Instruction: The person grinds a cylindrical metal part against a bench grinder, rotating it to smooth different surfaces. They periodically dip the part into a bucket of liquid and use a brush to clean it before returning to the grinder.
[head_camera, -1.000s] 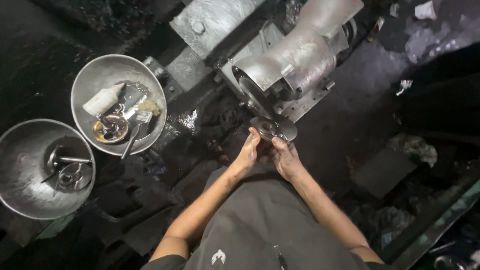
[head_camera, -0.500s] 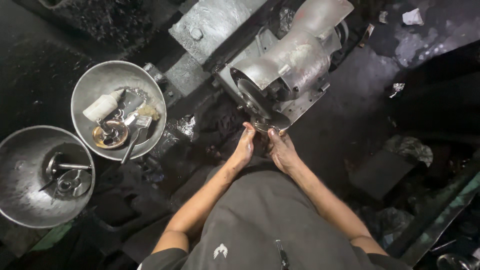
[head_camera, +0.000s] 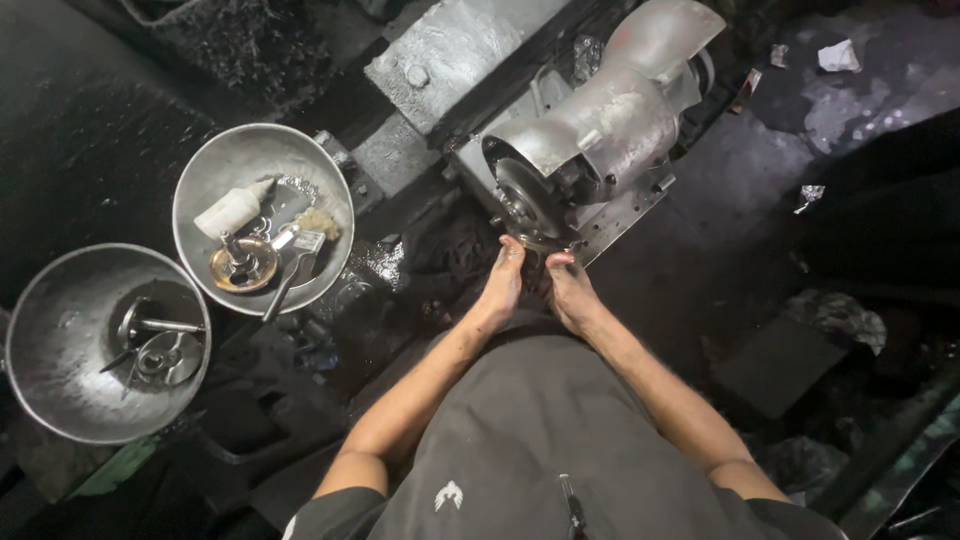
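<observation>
Both hands at the machine's round disc face.
Left hand (head_camera: 502, 283) and right hand (head_camera: 566, 290) meet below the disc (head_camera: 527, 197), fingers curled on a small part; exact grip cannot be told. Advisable: keep fingertips clear of the disc edge, steady the part squarely. Two steel bowls (head_camera: 262, 160) lie well left.

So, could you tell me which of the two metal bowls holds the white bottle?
The upper bowl, nearer the hands, holds the white bottle beside a brass-coloured round part. The lower-left bowl contains only grey metal pieces.
</observation>
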